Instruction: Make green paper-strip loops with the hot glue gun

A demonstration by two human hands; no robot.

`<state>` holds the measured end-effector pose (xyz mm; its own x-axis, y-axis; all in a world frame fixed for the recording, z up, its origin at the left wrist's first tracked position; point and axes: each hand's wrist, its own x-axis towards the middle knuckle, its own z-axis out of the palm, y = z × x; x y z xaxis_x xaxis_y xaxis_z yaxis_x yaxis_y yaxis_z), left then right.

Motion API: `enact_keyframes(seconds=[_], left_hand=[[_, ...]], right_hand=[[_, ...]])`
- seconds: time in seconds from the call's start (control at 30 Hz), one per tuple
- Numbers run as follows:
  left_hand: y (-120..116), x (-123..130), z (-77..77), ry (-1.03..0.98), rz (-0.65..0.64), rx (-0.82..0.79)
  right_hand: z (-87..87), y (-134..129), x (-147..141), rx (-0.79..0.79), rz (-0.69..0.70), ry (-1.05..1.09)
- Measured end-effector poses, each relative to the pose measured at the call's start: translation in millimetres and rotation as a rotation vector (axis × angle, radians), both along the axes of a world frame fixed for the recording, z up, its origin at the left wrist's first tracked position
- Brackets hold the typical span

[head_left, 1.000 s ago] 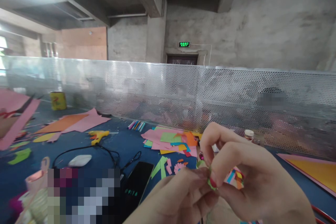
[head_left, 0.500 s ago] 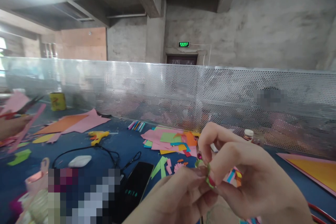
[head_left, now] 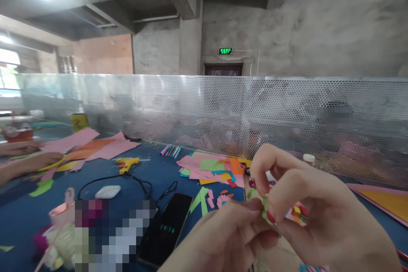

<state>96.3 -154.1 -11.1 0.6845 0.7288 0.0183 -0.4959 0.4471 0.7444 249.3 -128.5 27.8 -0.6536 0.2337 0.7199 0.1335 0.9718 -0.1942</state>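
Note:
My left hand (head_left: pixel 228 231) comes in from the bottom, its thumb and fingertips closed on a small curled piece of green paper (head_left: pixel 265 209). My right hand (head_left: pixel 315 208) bends over it from the right, thumb and forefinger pinched on the same green paper. A small red spot shows at the right fingertips; I cannot tell what it is. Just behind the fingers is a shiny dark-pink bead-like thing (head_left: pixel 252 182). Left of my hands lie green paper strips (head_left: pixel 201 201) and pink paper cut-outs (head_left: pixel 223 200). My hands hide part of the cardboard below them.
A black phone (head_left: pixel 165 229) and a white rounded case (head_left: pixel 107 192) lie to the left. Behind them are a yellow glue gun (head_left: pixel 126 164) with its cable, markers (head_left: pixel 170 151) and stacked coloured paper (head_left: pixel 207 166). A perforated metal screen (head_left: pixel 191 110) stands behind. Another person's hands (head_left: pixel 47 160) work at far left.
The view has turned slightly left, so things sit further right. My hands keep their pinch on the green paper. At far left, the other person's hands and pink paper have shifted.

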Motion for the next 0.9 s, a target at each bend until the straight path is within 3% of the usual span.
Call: enact_keyframes(seconds=[0.23, 0.53, 0.67, 0.83, 0.9], left_hand=[[-3, 2, 8.4, -0.002, 0.025, -0.189], [0, 2, 8.1, -0.046, 0.087, -0.21], [-1, -1, 10.6, -0.054, 0.028, -0.277], [1, 2, 14.8, -0.047, 0.188, -0.44], [3, 7, 13.4, -0.002, 0.192, -0.451]], right_hand=[[1.6, -1, 0, -0.027, -0.002, 0.007], [1.5, 6, 8, -0.041, 0.018, 0.008], [2.5, 10, 9, -0.053, 0.039, 0.008], [4.5, 13, 10, -0.033, 0.029, -0.005], [5.2, 14, 9, -0.026, 0.021, -0.01]])
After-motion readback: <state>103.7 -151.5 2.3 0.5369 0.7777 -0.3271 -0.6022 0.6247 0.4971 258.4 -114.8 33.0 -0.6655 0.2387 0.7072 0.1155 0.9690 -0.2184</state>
